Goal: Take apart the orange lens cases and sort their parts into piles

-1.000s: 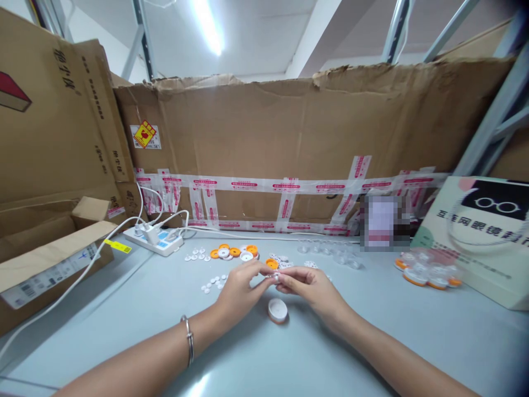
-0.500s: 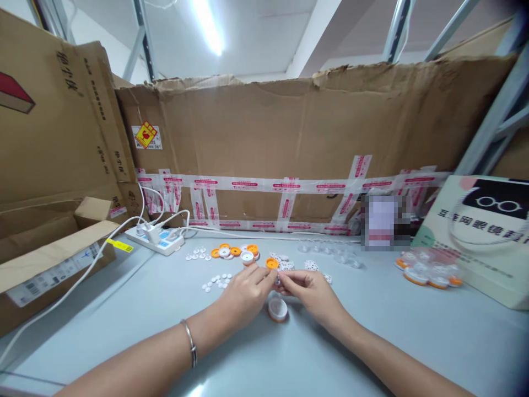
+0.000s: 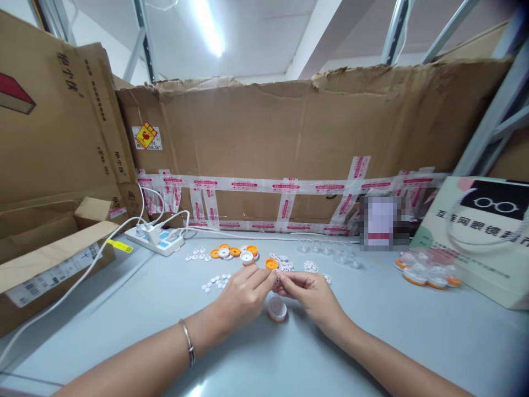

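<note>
Small piece (image 3: 277, 280) sits pinched between left hand (image 3: 244, 292) and right hand (image 3: 314, 295); pale board (image 3: 481, 237) reads "眼镜".

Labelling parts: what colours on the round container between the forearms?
Container: whitish, orange base; head view.

Small part (image 3: 276, 280) between left hand (image 3: 243, 292) and right hand (image 3: 316, 295); cup (image 3: 277, 310) on the table (image 3: 372, 342), just nearer. Rings (image 3: 235, 252) beyond, buttons (image 3: 202, 256) to their left, lids (image 3: 341, 256) to their right. Far right, lidded cups (image 3: 430, 273) before a board (image 3: 475, 248); far left, box (image 3: 61, 264), then power strip (image 3: 165, 245). Behind all, carton (image 3: 248, 132).
</note>
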Action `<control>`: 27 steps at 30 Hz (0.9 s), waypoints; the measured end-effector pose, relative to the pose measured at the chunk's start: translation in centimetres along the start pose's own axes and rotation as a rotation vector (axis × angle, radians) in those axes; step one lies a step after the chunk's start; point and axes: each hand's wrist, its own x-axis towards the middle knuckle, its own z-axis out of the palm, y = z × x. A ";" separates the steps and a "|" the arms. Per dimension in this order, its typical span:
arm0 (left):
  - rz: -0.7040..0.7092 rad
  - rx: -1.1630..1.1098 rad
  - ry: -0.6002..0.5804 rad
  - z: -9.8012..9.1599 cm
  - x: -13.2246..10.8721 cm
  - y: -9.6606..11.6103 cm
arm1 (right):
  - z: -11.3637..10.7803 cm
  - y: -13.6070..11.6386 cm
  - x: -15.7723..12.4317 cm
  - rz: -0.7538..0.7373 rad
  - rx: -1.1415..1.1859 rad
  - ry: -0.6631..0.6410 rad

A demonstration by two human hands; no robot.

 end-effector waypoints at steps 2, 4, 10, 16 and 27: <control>-0.002 -0.009 0.001 -0.1 0.1 0.1 | 0.0 -0.1 0.0 0.015 0.031 0.003; -0.004 -0.018 0.002 -0.1 0.2 0.1 | 0.0 -0.1 0.0 0.035 0.061 0.007; -0.014 -0.052 0.069 0.6 -0.1 -0.1 | -0.1 0.1 0.4 0.158 0.109 0.051; 0.025 -0.195 0.181 0.7 0.0 -0.1 | -0.6 -0.1 0.5 0.259 0.144 0.029; -0.065 -0.472 0.214 -0.3 0.6 -0.1 | -1.0 -0.1 0.7 0.334 0.235 -0.027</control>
